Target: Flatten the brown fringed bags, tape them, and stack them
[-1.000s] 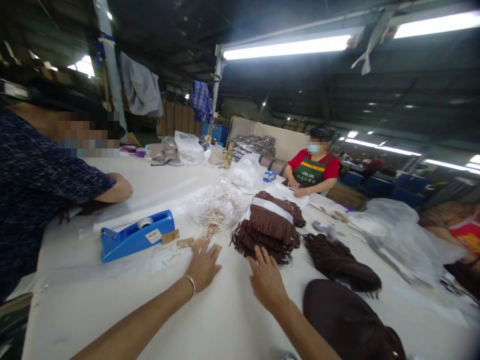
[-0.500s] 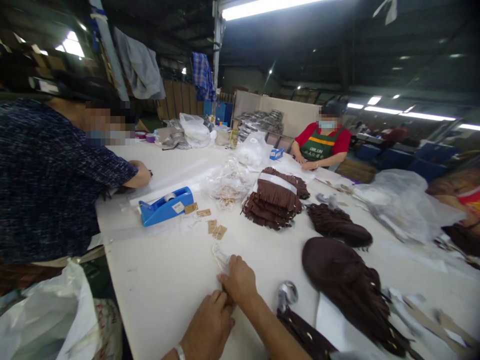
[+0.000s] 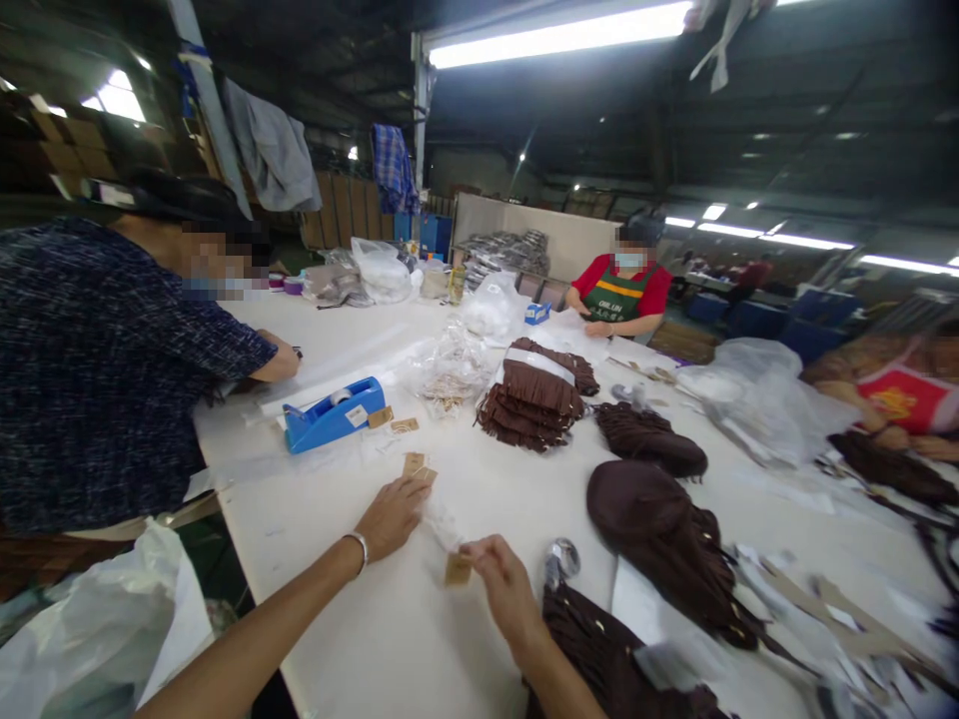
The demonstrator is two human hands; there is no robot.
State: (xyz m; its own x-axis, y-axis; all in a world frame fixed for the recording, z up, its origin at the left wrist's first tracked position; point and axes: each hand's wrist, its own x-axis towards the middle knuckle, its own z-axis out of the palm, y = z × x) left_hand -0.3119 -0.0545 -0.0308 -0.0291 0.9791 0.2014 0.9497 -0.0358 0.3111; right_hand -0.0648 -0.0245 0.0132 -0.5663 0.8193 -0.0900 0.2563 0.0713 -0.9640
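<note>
My right hand (image 3: 505, 589) pinches a small brown tag (image 3: 458, 569) above the white table (image 3: 375, 639). A little further forward and to the left, my left hand (image 3: 394, 519) has its fingertips at other brown tags (image 3: 417, 465) lying on the table; its fingers are pressed together. Between the hands lies clear, blurred plastic (image 3: 442, 524). Brown fringed bags (image 3: 655, 534) lie to the right of my right hand. Behind the tags stands a blue tape dispenser (image 3: 334, 414).
A stack of brown fringed pieces (image 3: 531, 394) and a pile of clear bags (image 3: 454, 369) sit mid-table. One person (image 3: 112, 369) leans in at left, another (image 3: 618, 290) works across, a third (image 3: 906, 389) is at right. White sack (image 3: 112, 619) lower left.
My hands have moved apart: the left went forward to the tags, the right moved slightly right and now holds a tag. The view has shifted slightly.
</note>
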